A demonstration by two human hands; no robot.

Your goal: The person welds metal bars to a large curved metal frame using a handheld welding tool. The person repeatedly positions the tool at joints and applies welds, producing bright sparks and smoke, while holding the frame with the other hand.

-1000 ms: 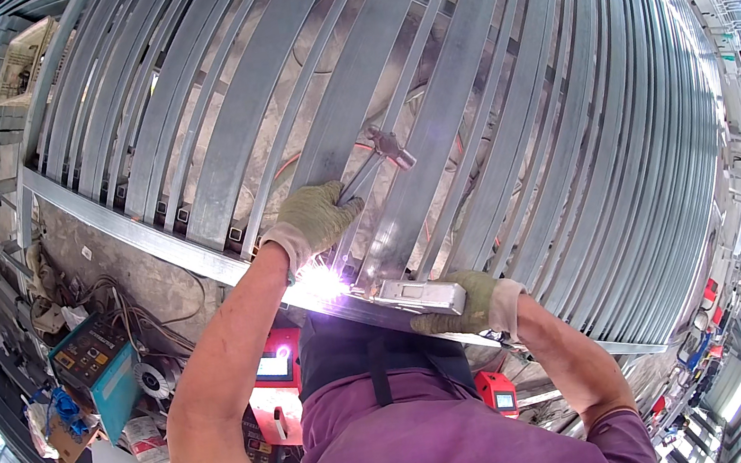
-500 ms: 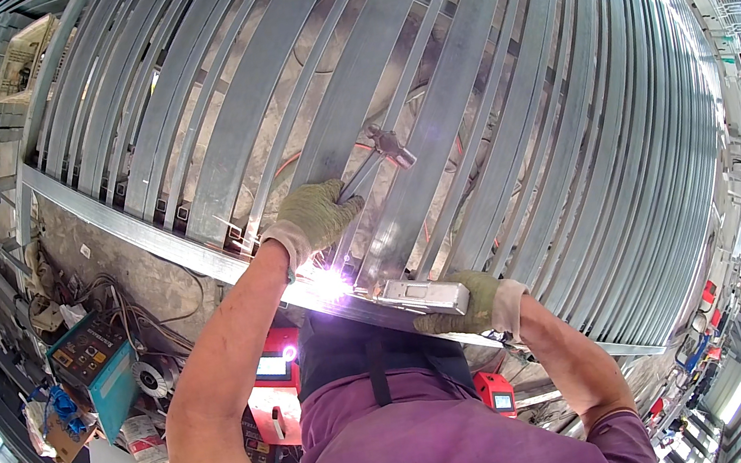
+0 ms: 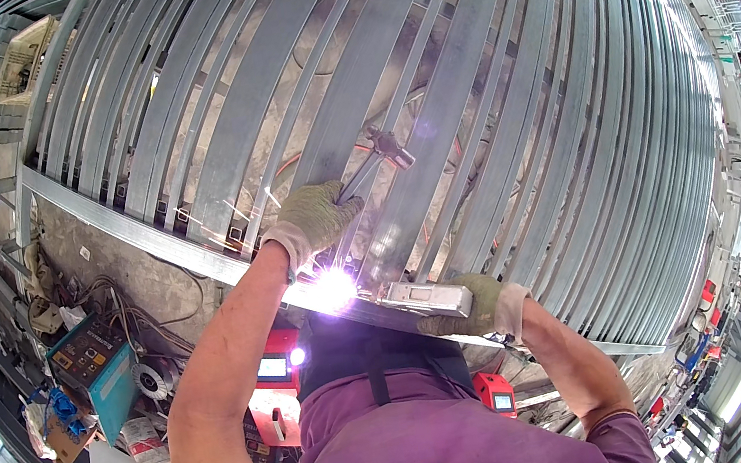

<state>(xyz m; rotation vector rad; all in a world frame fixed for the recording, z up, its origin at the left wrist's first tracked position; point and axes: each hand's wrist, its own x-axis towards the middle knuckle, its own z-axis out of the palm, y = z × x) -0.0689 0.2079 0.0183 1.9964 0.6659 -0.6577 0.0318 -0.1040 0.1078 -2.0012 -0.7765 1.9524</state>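
My left hand [image 3: 319, 217], in a worn glove, grips the handle of a hammer-like tool [image 3: 382, 148] whose head points up and right over the galvanized steel slats [image 3: 465, 93]. My gloved right hand [image 3: 478, 306] holds a short silver rectangular piece [image 3: 428, 298] against the long steel cross rail [image 3: 131, 231]. A bright welding arc [image 3: 333, 288] burns at the left end of that piece, just below my left wrist, and sparks fly off to the left. What feeds the arc is hidden by the glare.
The slatted steel frame fills the upper and right view. Below the rail at left stand a blue-green welding machine [image 3: 93, 364], coiled cables [image 3: 117, 298] and a wire spool [image 3: 155, 381]. A red unit with a lit screen [image 3: 273, 380] sits under my left arm.
Both hands stay almost where they were. The arc keeps burning at the same spot, and sparks now spread further left along the rail.
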